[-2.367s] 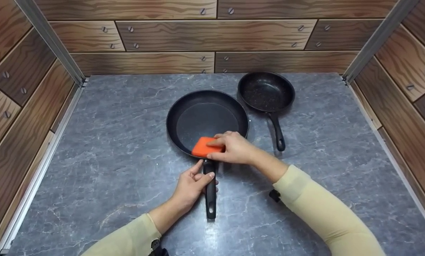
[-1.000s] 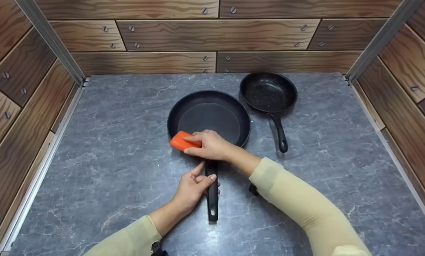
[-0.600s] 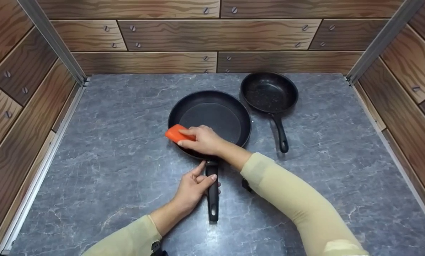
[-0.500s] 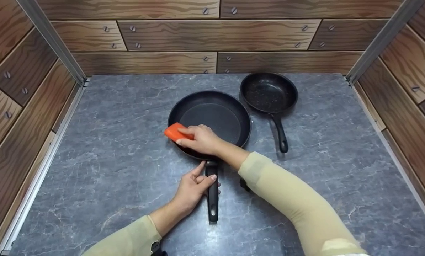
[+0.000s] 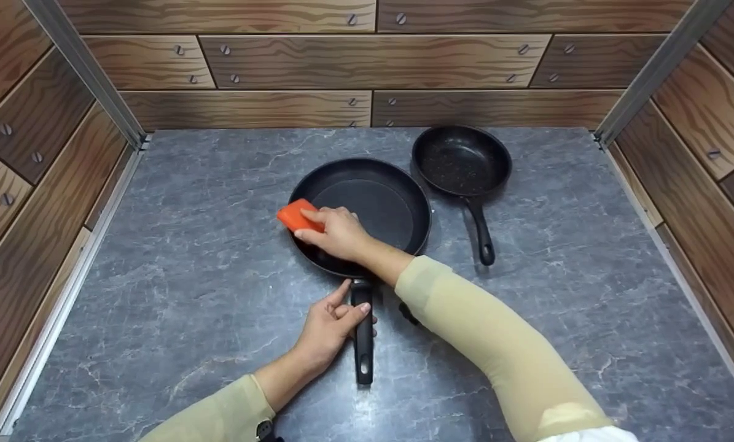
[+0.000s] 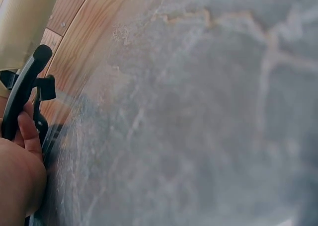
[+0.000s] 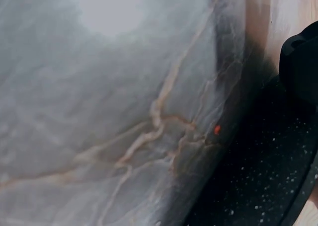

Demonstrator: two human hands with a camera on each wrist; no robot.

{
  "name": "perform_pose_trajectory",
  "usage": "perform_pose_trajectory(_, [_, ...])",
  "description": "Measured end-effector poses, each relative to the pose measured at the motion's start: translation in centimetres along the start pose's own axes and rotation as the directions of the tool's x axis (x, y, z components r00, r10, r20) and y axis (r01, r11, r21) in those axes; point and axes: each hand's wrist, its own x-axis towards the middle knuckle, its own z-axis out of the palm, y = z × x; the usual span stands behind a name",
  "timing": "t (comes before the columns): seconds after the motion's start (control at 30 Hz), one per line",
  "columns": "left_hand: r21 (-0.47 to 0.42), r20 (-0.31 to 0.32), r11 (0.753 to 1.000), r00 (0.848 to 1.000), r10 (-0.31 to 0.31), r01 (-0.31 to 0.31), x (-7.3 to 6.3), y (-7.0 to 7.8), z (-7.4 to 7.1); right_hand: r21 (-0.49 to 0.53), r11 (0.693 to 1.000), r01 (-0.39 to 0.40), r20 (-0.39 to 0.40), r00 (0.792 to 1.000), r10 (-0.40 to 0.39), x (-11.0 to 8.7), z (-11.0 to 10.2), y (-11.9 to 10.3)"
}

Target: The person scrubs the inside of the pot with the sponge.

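Observation:
The large black frying pan (image 5: 382, 205) lies on the table with its handle (image 5: 363, 350) pointing toward me. My left hand (image 5: 325, 331) grips that handle near the pan, thumb on top and index finger reaching to the rim. In the left wrist view, fingers (image 6: 30, 131) curl by the dark handle (image 6: 22, 97). My right hand (image 5: 337, 233) pinches an orange sponge (image 5: 296, 215) over the pan's left rim, part of the sponge sticking out past the edge. The right wrist view shows speckled dark cookware (image 7: 253, 171), but neither the right hand nor the sponge held in it.
A smaller black frying pan (image 5: 462, 162) sits behind and to the right, close to the large one, its handle (image 5: 480, 236) angled toward me. The grey marbled table (image 5: 188, 245) is bounded by wood-patterned walls (image 5: 367, 58) and metal posts (image 5: 87, 73).
My right hand has slid the orange sponge along the large frying pan's rim, from beside the handle leftward and farther away. The left hand keeps its hold on the handle.

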Motion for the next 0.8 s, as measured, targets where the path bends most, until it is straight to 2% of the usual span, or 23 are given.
perform_pose_trajectory(0.2, [-0.002,0.005,1.000,1.000,0.015,-0.015,-0.1,0.0,0.0,-0.011,1.000,-0.022,0.004,1.000,0.022,0.6,-0.1,0.2])
perform_pose_trajectory(0.4, [-0.012,0.006,1.000,1.000,0.022,-0.022,-0.1,0.1,-0.1,-0.022,0.999,-0.026,0.060,0.998,0.027,1.2,-0.4,0.3])
perform_pose_trajectory(0.8, [-0.030,0.002,0.999,1.000,-0.012,0.012,-0.1,0.0,0.0,-0.129,0.989,0.073,0.138,0.989,-0.055,2.1,-1.7,1.5])
